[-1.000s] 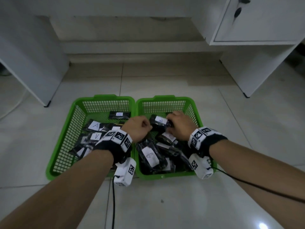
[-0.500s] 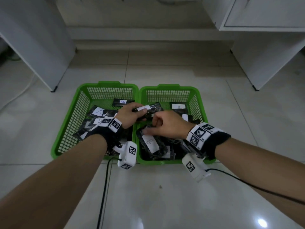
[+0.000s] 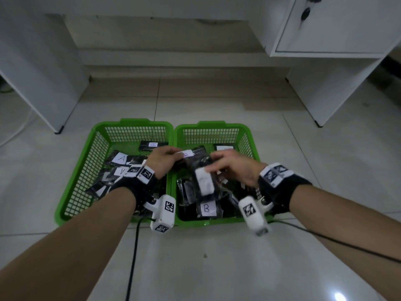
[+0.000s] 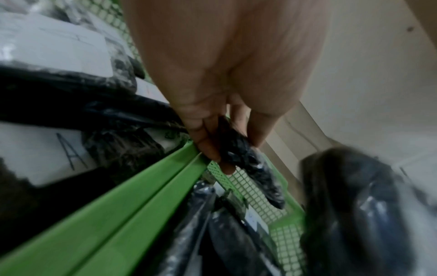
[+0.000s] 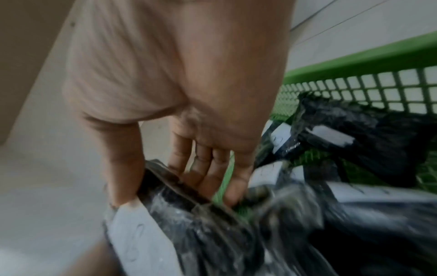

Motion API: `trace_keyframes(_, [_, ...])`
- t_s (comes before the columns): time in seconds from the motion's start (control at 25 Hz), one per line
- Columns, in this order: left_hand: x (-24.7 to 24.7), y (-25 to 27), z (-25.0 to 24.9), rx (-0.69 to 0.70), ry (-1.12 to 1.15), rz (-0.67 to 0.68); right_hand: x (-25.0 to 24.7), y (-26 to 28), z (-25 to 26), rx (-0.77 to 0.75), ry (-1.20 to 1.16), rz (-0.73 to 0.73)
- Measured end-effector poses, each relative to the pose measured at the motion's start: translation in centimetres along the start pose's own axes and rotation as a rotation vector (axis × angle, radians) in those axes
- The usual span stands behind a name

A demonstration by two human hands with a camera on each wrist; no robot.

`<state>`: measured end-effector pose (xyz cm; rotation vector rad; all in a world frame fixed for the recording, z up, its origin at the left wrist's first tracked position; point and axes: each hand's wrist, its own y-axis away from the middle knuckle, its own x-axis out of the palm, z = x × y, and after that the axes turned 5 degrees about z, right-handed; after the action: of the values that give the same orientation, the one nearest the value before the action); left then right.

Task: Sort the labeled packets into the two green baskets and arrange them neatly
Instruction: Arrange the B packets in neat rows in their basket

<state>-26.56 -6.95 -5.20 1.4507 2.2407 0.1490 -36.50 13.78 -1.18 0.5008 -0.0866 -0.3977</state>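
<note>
Two green mesh baskets stand side by side on the floor. The left basket (image 3: 80, 174) holds black packets labelled A (image 3: 121, 158). The right basket (image 3: 212, 126) holds black packets, one labelled B (image 3: 206, 208). My left hand (image 3: 179, 154) is over the rims where the baskets meet and pinches a black packet (image 3: 196, 152) by its white-labelled end; the left wrist view shows the fingers (image 4: 208, 149) round the packet (image 4: 238, 147). My right hand (image 3: 213, 165) grips a second black packet (image 3: 204, 181) above the right basket's pile, thumb (image 5: 123, 168) on its white label (image 5: 141, 233).
A white desk panel (image 3: 39, 72) stands at the back left and a white cabinet (image 3: 336, 25) at the back right. Black cables (image 3: 132, 257) run from both wrist cameras across the pale tiled floor in front of the baskets.
A second ago both hands were on one packet at the back of the right basket. The left hand now holds it alone, and the right hand has lifted another packet from the pile.
</note>
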Motion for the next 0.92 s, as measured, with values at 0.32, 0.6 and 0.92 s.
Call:
trace_keyframes(0.32, [1.0,-1.0,-3.0,0.107,-1.027,0.067,-7.7,-0.7,1.3,0.082,-0.43,-0.202])
trace_keyframes(0.6, [-0.7,-2.2,-2.3,-0.065,-0.895,0.188,-3.9,-9.1,2.9,0.017,0.179,-0.694])
trace_keyframes(0.92, [0.0,-2.1,-1.2,0.016,-1.026,0.132,-3.3,-15.3,-0.6,-0.035,0.454,-0.597])
